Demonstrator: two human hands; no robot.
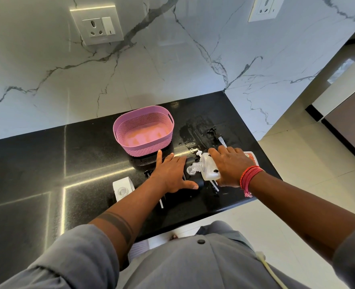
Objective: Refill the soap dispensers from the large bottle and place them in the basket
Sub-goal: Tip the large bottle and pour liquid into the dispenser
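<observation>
A pink woven basket (121, 130) stands on the black counter with nothing in it. My right hand (231, 165) grips the large clear bottle (207, 168), which is tipped on its side with its neck pointing left at a round opening (190, 170). My left hand (170, 172) holds a black dispenser (198, 183) that is hard to see against the counter. Its fingers are spread and its thumb lies along the dispenser's front. A white dispenser (122, 187) stands uncapped at the left.
Loose pump heads with tubes lie around: a black one (213, 130) behind the hands, a white one (198, 153) and another black one (147, 174). The counter behind the bottle is wet (190, 132). The counter's right edge (266, 159) is close, and the marble wall stands behind.
</observation>
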